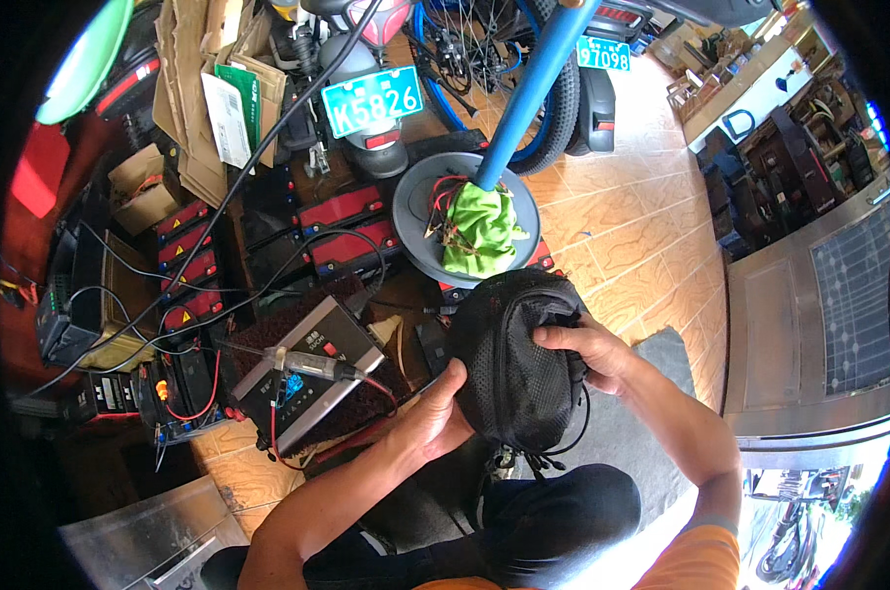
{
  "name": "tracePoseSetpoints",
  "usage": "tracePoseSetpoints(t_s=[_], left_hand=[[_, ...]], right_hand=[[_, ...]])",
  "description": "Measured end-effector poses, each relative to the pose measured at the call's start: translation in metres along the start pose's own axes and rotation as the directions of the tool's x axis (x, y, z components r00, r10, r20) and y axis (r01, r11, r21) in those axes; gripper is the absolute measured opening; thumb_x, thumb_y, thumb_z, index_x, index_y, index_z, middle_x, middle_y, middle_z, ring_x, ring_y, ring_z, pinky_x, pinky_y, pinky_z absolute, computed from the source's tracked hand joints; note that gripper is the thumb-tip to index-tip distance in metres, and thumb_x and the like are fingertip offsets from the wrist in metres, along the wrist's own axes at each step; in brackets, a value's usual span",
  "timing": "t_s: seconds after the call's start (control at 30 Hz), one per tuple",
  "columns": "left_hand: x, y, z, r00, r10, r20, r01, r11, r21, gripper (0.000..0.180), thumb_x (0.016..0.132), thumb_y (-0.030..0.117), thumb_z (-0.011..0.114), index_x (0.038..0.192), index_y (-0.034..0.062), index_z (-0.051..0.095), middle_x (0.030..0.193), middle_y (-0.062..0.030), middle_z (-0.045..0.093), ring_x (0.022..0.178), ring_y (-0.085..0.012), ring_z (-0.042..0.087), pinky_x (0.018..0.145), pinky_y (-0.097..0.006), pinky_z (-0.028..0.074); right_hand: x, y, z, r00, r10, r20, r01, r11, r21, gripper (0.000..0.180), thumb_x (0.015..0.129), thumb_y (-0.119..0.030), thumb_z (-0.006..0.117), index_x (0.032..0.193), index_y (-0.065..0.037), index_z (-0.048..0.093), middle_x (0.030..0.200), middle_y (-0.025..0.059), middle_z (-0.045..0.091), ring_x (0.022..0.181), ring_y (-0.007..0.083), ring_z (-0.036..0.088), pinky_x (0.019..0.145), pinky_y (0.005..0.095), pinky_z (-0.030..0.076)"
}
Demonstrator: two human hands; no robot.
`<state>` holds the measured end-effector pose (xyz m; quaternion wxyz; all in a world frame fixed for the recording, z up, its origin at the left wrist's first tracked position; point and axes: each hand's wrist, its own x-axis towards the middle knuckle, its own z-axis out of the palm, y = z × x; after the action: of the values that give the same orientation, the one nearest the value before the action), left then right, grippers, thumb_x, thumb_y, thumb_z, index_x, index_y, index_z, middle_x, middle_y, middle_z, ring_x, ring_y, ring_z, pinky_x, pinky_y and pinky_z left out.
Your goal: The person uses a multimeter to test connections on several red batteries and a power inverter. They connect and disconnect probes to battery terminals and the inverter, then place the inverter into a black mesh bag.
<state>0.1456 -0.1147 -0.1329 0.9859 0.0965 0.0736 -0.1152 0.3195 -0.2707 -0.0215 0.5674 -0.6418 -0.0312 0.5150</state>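
Above my knees, a rounded black bag (499, 364) with a mesh front and a seam or zip down it is held between both hands. My left hand (437, 418) is closed on its left side, thumb up along the edge, with most of the fingers hidden behind it. On the other side my right hand (602, 352) grips the bag, thumb pressed on the front and the fingers out of sight. Thin black cords (543, 457) with small ends dangle from the bag's lower edge.
To the left lies a silver-edged black box (312, 374) with a clear-barrelled probe (312, 364) and red wires on it. Red-and-black batteries (351, 251) stand beyond. Ahead is a round grey base (415, 231) with a blue pole (533, 98) and a green cloth (479, 231). Metal door (779, 334) at right.
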Motion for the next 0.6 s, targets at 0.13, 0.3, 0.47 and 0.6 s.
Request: tracePoseSetpoints(t_s=[0.13, 0.3, 0.47, 0.6], left_hand=[[0.007, -0.002, -0.005, 1.000, 0.023, -0.006, -0.023, 0.999, -0.034, 0.102, 0.089, 0.074, 0.062, 0.162, 0.0089, 0.032, 0.162, -0.0090, 0.043, 0.148, -0.0252, 0.043, 0.125, -0.046, 0.034], [0.015, -0.004, -0.013, 0.998, 0.053, -0.014, -0.054, 0.998, -0.030, 0.100, 0.090, 0.075, 0.059, 0.161, 0.0086, 0.033, 0.162, -0.0073, 0.044, 0.147, -0.0240, 0.044, 0.125, -0.045, 0.033], [0.021, -0.009, -0.011, 0.998, 0.064, 0.002, -0.064, 0.998, 0.001, 0.102, 0.088, 0.075, 0.062, 0.161, 0.0087, 0.034, 0.162, -0.0068, 0.043, 0.148, -0.0234, 0.042, 0.125, -0.045, 0.033], [0.028, -0.009, -0.002, 0.992, 0.125, 0.029, -0.126, 0.989, 0.079, 0.111, 0.082, 0.081, 0.061, 0.161, 0.0083, 0.033, 0.163, -0.0084, 0.042, 0.148, -0.0243, 0.042, 0.126, -0.045, 0.031]], right_hand=[[-0.009, -0.013, 0.007, 0.998, -0.053, -0.025, 0.044, 0.953, -0.301, 0.064, 0.086, -0.036, 0.088, 0.131, 0.003, 0.065, 0.114, 0.0081, 0.072, 0.102, 0.0150, 0.066, 0.092, 0.0316, 0.053], [-0.036, -0.034, 0.013, 0.979, -0.183, -0.087, 0.077, 0.732, -0.677, 0.049, 0.083, -0.024, 0.091, 0.117, 0.003, 0.069, 0.098, 0.0043, 0.072, 0.086, 0.0100, 0.065, 0.078, 0.0276, 0.052], [-0.054, -0.055, 0.025, 0.980, -0.193, -0.046, 0.142, 0.844, -0.518, 0.037, 0.087, -0.018, 0.087, 0.111, 0.002, 0.067, 0.082, 0.0006, 0.069, 0.073, 0.0085, 0.064, 0.067, 0.0253, 0.051], [-0.053, -0.065, 0.032, 0.976, -0.217, -0.019, 0.174, 0.829, -0.531, 0.045, 0.091, -0.025, 0.084, 0.121, 0.002, 0.063, 0.084, 0.0032, 0.068, 0.072, 0.0088, 0.063, 0.062, 0.0230, 0.049]])
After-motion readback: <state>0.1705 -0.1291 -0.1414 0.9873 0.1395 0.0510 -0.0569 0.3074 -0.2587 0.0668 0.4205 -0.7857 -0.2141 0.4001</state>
